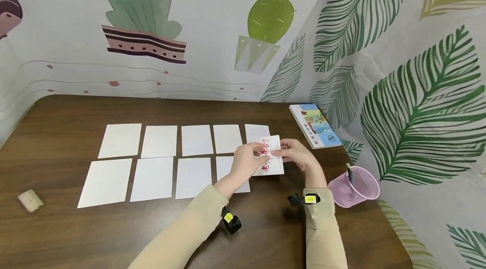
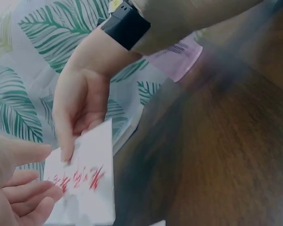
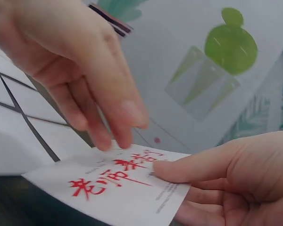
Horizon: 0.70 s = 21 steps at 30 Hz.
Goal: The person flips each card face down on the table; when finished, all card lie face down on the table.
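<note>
My right hand (image 1: 300, 154) pinches the right edge of a white card (image 1: 275, 169) with red handwritten characters. In the right wrist view its thumb lies on top of the card (image 3: 127, 197) and the other fingers are underneath. My left hand (image 1: 244, 161) is over the card's left side, its fingers loosely bent and apart from the card in the right wrist view. Blank white cards lie in two rows on the table; a blank card (image 1: 256, 131) is partly covered by the held one, and another blank card (image 1: 224, 165) by the left hand.
A pink mesh pen cup (image 1: 343, 189) stands at the table's right side with something dark in it. A picture-covered booklet (image 1: 319, 127) lies at the back right. At the far left is a small beige block (image 1: 30, 200). Patterned cloth hangs behind and to the right.
</note>
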### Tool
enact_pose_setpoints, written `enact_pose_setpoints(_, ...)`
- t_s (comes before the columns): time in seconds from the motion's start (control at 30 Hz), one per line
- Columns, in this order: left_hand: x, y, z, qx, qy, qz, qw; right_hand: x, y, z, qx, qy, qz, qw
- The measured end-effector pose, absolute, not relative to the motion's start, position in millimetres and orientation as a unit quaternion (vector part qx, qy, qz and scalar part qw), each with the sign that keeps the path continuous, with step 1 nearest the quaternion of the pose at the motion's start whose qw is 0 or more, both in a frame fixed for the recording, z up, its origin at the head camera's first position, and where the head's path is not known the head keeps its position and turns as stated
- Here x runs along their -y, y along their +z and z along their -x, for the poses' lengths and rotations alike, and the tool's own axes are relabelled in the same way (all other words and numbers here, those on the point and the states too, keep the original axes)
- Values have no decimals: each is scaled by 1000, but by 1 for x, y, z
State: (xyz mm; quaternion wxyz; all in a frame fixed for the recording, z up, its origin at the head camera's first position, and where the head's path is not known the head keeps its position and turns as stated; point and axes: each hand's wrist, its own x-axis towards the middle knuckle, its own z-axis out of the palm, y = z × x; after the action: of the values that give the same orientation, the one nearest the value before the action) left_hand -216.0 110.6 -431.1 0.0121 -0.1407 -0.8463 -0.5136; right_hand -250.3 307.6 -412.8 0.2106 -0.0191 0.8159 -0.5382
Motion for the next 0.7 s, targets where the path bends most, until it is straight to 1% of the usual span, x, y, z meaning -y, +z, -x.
enact_pose_setpoints(0.17,-111,-422,217,856,-499,121,48,-288,-407,253,-810,-558,25,180)
enact_pose_setpoints(0.47,-109,-417,218,854,-501,114,81,-263,-400,251,-794,-585,48,157)
enact_pose_setpoints(0.57,-107,-417,219,845,-515,116,86,-258,-399,251,-787,-595,56,153)
enact_pose_setpoints(0.7,-104,-416,222,821,-557,107,68,-257,-398,251,-773,-611,67,158)
